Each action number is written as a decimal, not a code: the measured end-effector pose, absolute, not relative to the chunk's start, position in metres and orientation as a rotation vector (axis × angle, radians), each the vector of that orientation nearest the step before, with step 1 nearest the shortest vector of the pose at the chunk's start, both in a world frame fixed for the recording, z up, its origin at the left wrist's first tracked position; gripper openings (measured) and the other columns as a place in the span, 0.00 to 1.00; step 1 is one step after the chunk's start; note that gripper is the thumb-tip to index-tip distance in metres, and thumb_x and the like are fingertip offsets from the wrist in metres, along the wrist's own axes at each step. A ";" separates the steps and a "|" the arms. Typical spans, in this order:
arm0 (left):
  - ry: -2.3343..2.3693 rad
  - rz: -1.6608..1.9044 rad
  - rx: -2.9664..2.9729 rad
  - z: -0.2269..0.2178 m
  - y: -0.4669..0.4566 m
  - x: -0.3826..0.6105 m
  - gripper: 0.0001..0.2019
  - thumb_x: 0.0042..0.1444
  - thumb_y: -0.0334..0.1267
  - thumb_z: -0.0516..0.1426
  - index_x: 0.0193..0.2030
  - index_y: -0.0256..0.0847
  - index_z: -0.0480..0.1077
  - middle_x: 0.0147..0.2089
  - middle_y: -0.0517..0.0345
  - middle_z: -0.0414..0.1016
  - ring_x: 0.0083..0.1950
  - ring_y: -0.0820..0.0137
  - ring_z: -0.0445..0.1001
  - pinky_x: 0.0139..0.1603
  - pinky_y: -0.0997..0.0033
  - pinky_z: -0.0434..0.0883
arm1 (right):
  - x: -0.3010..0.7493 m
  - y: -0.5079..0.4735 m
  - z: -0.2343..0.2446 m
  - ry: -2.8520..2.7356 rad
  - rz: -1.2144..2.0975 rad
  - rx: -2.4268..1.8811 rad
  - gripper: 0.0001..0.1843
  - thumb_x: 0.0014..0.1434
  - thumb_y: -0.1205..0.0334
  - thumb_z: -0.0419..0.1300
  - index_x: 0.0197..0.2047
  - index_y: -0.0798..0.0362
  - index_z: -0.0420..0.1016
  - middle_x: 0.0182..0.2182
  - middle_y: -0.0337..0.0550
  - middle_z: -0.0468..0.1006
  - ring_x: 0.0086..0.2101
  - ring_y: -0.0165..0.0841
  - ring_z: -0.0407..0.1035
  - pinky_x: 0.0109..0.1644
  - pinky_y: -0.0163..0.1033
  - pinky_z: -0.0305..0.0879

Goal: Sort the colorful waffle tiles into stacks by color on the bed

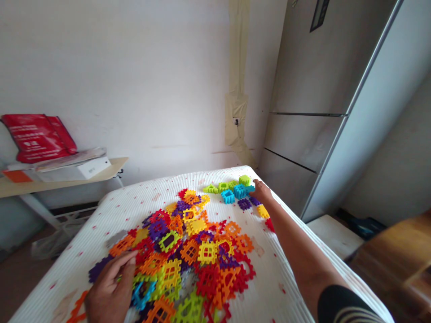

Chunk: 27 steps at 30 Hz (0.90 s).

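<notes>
A pile of colourful plastic interlocking building pieces (pixel 188 251), with notched edges and many with window-like holes, covers the middle and front of the table. At the pile's left side, my left hand (pixel 112 285) has its fingers curled and its thumb close to the index finger; what is between them, if anything, is hidden. My right hand (pixel 262 190) reaches to the far right, its fingers closed at a blue interlocking piece (pixel 249 189). Beside it are blue pieces (pixel 228 196), green pieces (pixel 222 187), a purple piece (pixel 244 204) and a yellow piece (pixel 262 211).
A white, patterned cloth (pixel 134 197) covers the table. Behind is a wall, and a tall grey refrigerator (pixel 306 134) stands at the right. On a side table (pixel 116 168) at the left lie a red bag (pixel 40 137) and a white box (pixel 90 169).
</notes>
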<state>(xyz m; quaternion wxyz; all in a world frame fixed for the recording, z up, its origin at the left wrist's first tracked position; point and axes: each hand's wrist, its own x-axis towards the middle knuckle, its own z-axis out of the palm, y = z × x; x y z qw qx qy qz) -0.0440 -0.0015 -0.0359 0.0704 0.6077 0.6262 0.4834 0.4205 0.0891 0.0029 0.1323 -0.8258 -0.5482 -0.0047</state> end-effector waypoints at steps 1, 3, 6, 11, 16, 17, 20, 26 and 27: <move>1.879 1.455 1.833 -0.036 -0.001 -0.044 0.17 0.50 0.52 0.51 0.36 0.45 0.73 0.41 0.55 0.77 0.45 0.60 0.74 0.48 0.62 0.70 | 0.420 0.089 0.003 -1.591 -0.011 -2.398 0.34 0.51 0.58 0.60 0.59 0.56 0.57 0.52 0.54 0.69 0.50 0.43 0.66 0.45 0.40 0.62; 1.873 1.461 1.845 -0.037 -0.001 -0.045 0.17 0.50 0.52 0.51 0.36 0.45 0.73 0.41 0.55 0.77 0.44 0.60 0.74 0.48 0.62 0.70 | 0.420 0.089 0.002 -1.589 -0.007 -2.401 0.34 0.51 0.57 0.60 0.60 0.55 0.57 0.53 0.54 0.69 0.50 0.43 0.65 0.45 0.41 0.62; 1.863 1.496 1.864 -0.038 0.000 -0.047 0.17 0.50 0.52 0.51 0.35 0.45 0.74 0.40 0.55 0.77 0.43 0.61 0.75 0.47 0.63 0.71 | 0.419 0.090 0.002 -1.588 -0.013 -2.409 0.34 0.51 0.57 0.60 0.60 0.55 0.57 0.53 0.54 0.68 0.51 0.43 0.65 0.46 0.42 0.62; 1.807 1.576 1.875 -0.041 0.001 -0.044 0.15 0.50 0.50 0.53 0.36 0.44 0.74 0.40 0.55 0.77 0.42 0.62 0.75 0.48 0.63 0.70 | 0.417 0.088 0.006 -1.608 -0.028 -2.401 0.33 0.52 0.56 0.59 0.60 0.54 0.56 0.53 0.54 0.68 0.51 0.44 0.64 0.47 0.44 0.62; 1.828 1.710 1.729 -0.033 -0.001 -0.053 0.14 0.50 0.47 0.53 0.35 0.41 0.75 0.36 0.55 0.78 0.39 0.65 0.75 0.45 0.65 0.70 | 0.416 0.081 0.016 -1.596 -0.166 -2.337 0.33 0.51 0.54 0.59 0.59 0.52 0.59 0.51 0.54 0.69 0.49 0.45 0.66 0.44 0.45 0.64; 1.863 1.728 1.659 -0.031 -0.001 -0.059 0.14 0.50 0.46 0.53 0.36 0.40 0.75 0.36 0.55 0.78 0.38 0.65 0.75 0.43 0.66 0.71 | 0.416 0.080 0.020 -1.609 -0.207 -2.272 0.32 0.51 0.53 0.59 0.58 0.53 0.60 0.49 0.55 0.70 0.47 0.45 0.67 0.44 0.45 0.64; 2.021 1.722 1.447 -0.026 -0.001 -0.083 0.16 0.50 0.46 0.52 0.37 0.39 0.74 0.36 0.54 0.78 0.38 0.66 0.74 0.42 0.67 0.70 | 0.412 0.079 0.035 -1.664 -0.298 -2.017 0.31 0.51 0.50 0.59 0.55 0.54 0.63 0.46 0.56 0.72 0.44 0.47 0.68 0.42 0.47 0.64; 2.120 1.196 1.452 -0.029 -0.003 -0.113 0.11 0.45 0.41 0.53 0.31 0.41 0.75 0.27 0.59 0.77 0.31 0.68 0.74 0.34 0.72 0.69 | 0.368 0.057 0.084 -1.657 -0.220 -1.657 0.30 0.52 0.45 0.57 0.53 0.52 0.66 0.41 0.57 0.73 0.37 0.49 0.69 0.41 0.51 0.63; 2.107 1.139 1.475 -0.030 -0.004 -0.116 0.10 0.43 0.40 0.54 0.28 0.41 0.75 0.25 0.61 0.76 0.29 0.68 0.74 0.31 0.73 0.68 | 0.358 0.052 0.091 -1.647 -0.199 -1.651 0.29 0.52 0.45 0.58 0.53 0.52 0.66 0.40 0.56 0.73 0.37 0.49 0.69 0.41 0.52 0.63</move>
